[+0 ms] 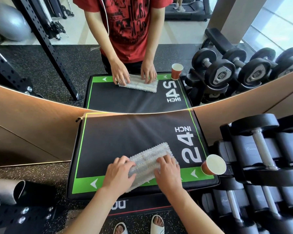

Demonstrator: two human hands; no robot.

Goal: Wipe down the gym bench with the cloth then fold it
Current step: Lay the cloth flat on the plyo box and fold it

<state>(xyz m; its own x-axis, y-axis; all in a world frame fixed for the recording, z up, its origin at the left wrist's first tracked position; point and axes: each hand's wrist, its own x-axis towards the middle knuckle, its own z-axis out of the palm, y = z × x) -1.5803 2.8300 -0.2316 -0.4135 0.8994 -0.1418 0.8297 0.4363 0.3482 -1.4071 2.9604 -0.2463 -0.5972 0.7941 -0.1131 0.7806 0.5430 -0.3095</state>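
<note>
Fingers (125, 162) of both hands press cloth (150, 159) | long axis diagonal, near-left to far-right

My left hand (119, 174) and right hand (167, 173) press down on a pale textured cloth (150, 162) lying on the black and green padded bench (125, 132), low in the centre of the frame. A paper cup (213, 164) stands at the bench's right corner, beside racked dumbbells (260, 149). A wall mirror (142, 48) fills the upper half of the frame.
</note>
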